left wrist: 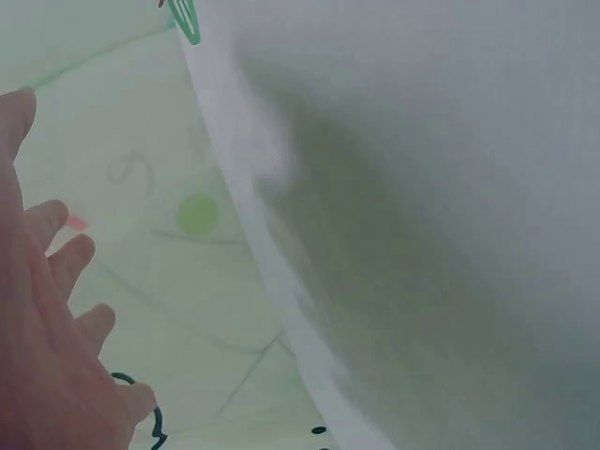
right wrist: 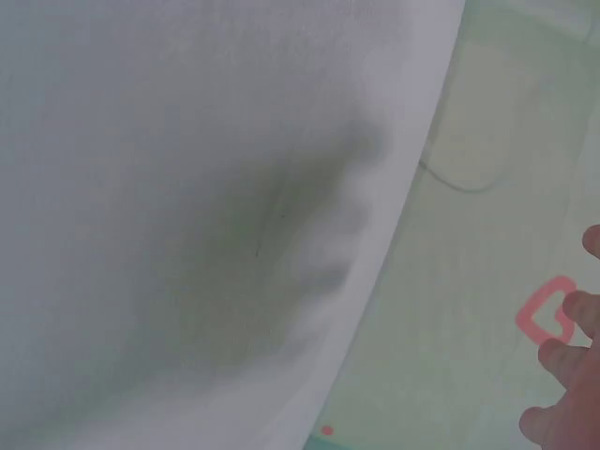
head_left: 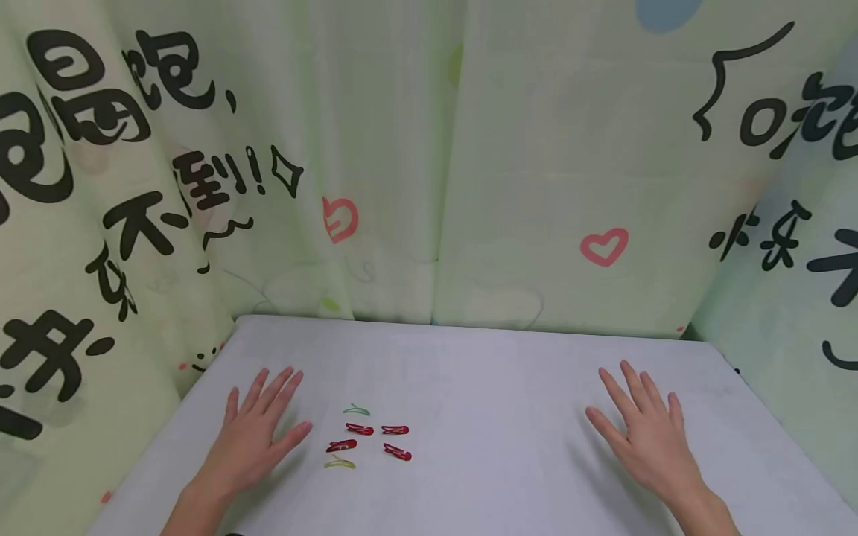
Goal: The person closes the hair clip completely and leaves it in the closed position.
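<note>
Several hair clips lie in a loose group on the white table, left of its middle. Four-sided in layout, the red snap clips include an upper-left one, an upper-right one, a left one and a lower-right one. Behind them is a green clip; in front, a yellow clip. My left hand is spread just left of the clips, holding nothing. Well to their right, my right hand is spread too, with nothing in it. Both hands appear raised, casting shadows on the table.
The white tabletop runs back to a pale green curtain printed with dark characters and pink hearts. The curtain also hangs along the left and right sides. A small dark object shows at the bottom edge, too cut off to tell.
</note>
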A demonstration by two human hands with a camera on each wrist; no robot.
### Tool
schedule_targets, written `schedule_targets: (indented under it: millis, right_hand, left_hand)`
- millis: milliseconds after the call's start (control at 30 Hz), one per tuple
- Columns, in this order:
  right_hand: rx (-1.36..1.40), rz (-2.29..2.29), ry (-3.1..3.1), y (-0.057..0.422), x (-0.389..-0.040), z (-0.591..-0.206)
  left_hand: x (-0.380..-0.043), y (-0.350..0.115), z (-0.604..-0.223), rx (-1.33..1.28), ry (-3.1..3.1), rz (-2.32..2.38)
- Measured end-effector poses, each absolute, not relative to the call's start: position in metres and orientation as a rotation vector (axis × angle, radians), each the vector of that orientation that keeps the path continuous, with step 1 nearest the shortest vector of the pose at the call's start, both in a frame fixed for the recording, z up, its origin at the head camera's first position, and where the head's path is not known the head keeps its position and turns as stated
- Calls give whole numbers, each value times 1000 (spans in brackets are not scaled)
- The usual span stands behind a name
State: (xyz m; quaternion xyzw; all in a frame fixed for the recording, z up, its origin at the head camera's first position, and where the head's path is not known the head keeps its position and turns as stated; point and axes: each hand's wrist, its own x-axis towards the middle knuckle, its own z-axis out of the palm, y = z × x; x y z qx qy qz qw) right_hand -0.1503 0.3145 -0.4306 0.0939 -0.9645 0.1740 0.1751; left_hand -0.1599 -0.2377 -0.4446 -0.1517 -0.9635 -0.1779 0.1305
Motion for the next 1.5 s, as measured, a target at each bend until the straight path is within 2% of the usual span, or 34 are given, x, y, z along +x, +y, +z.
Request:
schedule_targets:
  millis: [833,1500]
  right_hand:
    - [395,593,-2637,298,-158,-435]
    - [476,774,-2527,274,-158,-431]
  left_hand:
    - [-168,-224,-455,-717,-2771,-671]
    - [-180,-216,-459,-701,-3029,-812]
